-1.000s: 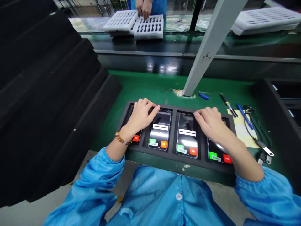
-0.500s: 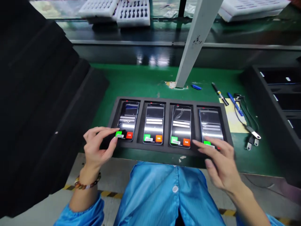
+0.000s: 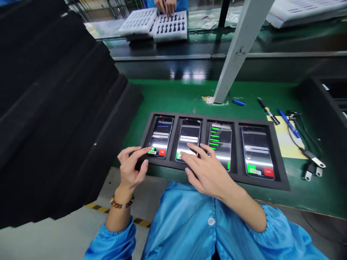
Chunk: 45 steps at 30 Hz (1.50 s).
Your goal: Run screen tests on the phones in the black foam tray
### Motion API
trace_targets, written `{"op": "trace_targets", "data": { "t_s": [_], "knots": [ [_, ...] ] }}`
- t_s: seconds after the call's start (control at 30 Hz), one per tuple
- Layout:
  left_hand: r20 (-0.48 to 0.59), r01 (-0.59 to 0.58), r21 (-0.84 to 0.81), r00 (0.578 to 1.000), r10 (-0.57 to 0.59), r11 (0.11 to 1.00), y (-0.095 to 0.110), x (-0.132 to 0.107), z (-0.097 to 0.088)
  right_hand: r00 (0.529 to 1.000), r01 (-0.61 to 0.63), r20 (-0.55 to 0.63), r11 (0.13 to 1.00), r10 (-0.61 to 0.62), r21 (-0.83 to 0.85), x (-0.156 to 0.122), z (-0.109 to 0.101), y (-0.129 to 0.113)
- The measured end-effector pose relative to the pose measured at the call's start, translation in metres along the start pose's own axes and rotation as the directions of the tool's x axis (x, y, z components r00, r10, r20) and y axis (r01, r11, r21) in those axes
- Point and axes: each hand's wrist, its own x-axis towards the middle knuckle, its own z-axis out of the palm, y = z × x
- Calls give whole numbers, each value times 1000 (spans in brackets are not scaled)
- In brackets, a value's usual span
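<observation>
A black foam tray (image 3: 235, 121) lies on the green bench with several lit phones in its slots. My left hand (image 3: 131, 168), beaded bracelet at the wrist, is open; its forefinger tip touches the green button at the bottom of the leftmost phone (image 3: 160, 136). My right hand (image 3: 206, 169) is open with fingers spread over the lower part of the second phone (image 3: 189, 139). The third phone (image 3: 221, 142) shows a list of green lines. The fourth phone (image 3: 257, 151) shows a green and a red button.
Stacked black foam trays (image 3: 54, 108) rise at the left. A white post (image 3: 238, 54) stands behind the tray. Pens (image 3: 267, 110) and black cables (image 3: 306, 153) lie at the right. Another person's hands (image 3: 166, 6) rest on white moulded trays (image 3: 154, 23) across the belt.
My right hand has moved left from the fourth phone to the second. The third phone's screen has changed to green lines. My left forefinger stays on the leftmost phone's green button.
</observation>
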Motion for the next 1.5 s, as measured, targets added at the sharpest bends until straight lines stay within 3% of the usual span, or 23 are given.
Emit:
{"op": "trace_targets", "data": {
  "t_s": [0.1, 0.23, 0.33, 0.4, 0.5, 0.6, 0.73, 0.8, 1.0, 1.2, 1.37, 1.5],
  "knots": [
    [20, 0, 16, 1000, 0, 1000, -2, -2, -1, 996, -16, -88, 1000, 18, 25, -8, -13, 4],
    [40, 49, 10, 998, -49, 999, -6, -3, 2, 962, -154, -228, 988, 152, 8, -59, -41, 27],
    [11, 199, -104, 980, -199, 975, -9, 4, 7, 858, -389, -364, 921, 362, 0, -107, -57, 51],
    [58, 322, -209, 947, -317, 923, -10, 15, 11, 774, -520, -426, 854, 468, -6, -130, -61, 66],
    [147, 419, -297, 908, -392, 858, -12, 32, 18, 726, -580, -454, 815, 516, -1, -142, -61, 83],
    [145, 443, -298, 897, -419, 846, -13, 42, 25, 748, -521, -484, 854, 455, -3, -143, -60, 93],
    [129, 439, -274, 899, -419, 856, -13, 43, 29, 855, -302, -454, 952, 250, -45, -151, -63, 100],
    [120, 441, -270, 897, -425, 856, -12, 43, 30, 884, -217, -432, 975, 177, -44, -157, -62, 103],
    [123, 453, -256, 891, -436, 854, -12, 46, 30, 819, -269, -524, 963, 234, 9, -155, -52, 112],
    [115, 447, -211, 895, -432, 869, -17, 56, 34, 838, -271, -479, 961, 262, 51, -138, -52, 121],
    [118, 446, -170, 894, -431, 879, -19, 64, 30, 726, -440, -586, 898, 359, 6, -133, -58, 118],
    [83, 512, -129, 859, -506, 849, -21, 73, 26, 748, -500, -530, 864, 399, -56, -141, -64, 114]
  ]
}}
